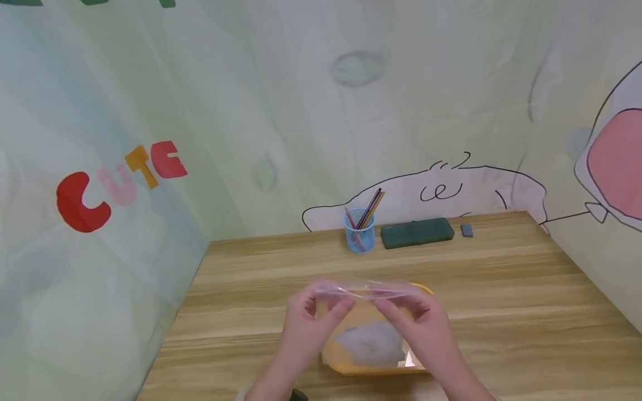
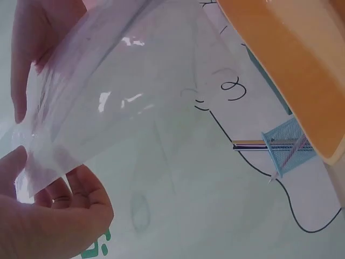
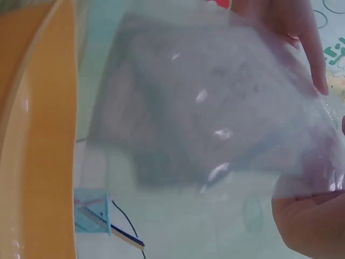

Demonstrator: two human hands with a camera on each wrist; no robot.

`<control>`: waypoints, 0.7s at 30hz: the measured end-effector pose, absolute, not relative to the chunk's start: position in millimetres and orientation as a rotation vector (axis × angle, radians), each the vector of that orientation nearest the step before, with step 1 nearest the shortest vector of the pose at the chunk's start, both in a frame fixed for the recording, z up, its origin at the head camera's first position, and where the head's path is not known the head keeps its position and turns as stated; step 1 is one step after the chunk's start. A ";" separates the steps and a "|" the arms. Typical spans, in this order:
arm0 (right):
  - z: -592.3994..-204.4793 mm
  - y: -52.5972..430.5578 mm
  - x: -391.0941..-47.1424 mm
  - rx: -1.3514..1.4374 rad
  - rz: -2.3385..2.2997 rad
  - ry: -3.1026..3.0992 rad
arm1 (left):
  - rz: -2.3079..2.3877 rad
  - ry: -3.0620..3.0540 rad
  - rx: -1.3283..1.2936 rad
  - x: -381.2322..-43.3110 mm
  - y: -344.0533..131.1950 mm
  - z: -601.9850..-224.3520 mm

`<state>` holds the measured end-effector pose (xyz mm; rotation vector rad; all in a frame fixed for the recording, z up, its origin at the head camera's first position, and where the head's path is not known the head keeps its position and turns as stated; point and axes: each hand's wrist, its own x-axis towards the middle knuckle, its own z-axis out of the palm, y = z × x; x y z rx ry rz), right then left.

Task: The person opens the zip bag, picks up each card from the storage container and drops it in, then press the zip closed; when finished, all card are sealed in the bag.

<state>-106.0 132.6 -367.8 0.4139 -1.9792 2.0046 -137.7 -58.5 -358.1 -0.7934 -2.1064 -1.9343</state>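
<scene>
A clear plastic bag (image 1: 368,292) is pinched along its top edge between thumb and fingers of both my left hand (image 1: 312,322) and my right hand (image 1: 426,326). The thumbs point inward, a short way apart. Below them the bag hangs over an orange-yellow basket (image 1: 351,371). Something flat and pale grey (image 3: 215,97) shows blurred through the plastic in the right wrist view; its kind I cannot tell. The left wrist view has the bag's shiny sheet (image 2: 135,91) stretching between both hands, with the basket's wall beside it.
At the back of the wooden table (image 1: 261,267) stand a light blue mesh pen cup (image 1: 360,236) with several pencils, a dark green case (image 1: 417,233) and a small blue-grey block (image 1: 467,230). Printed curtains (image 1: 281,111) hang behind. A small dark object (image 1: 298,395) shows near my left wrist.
</scene>
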 end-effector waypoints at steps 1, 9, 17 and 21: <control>-367.4 132.7 -105.4 0.362 2.056 -1.977 | -1.925 -2.097 -0.815 -136.9 -57.1 -360.3; -364.1 135.2 -104.2 0.047 2.152 -2.065 | -1.975 -2.150 -0.790 -133.1 -45.8 -366.2; -362.4 134.3 -107.2 0.167 2.094 -2.040 | -2.028 -1.958 -0.808 -135.5 -41.6 -364.8; -361.2 131.6 -108.8 0.200 2.059 -2.023 | -2.066 -1.948 -0.782 -136.9 -42.0 -363.9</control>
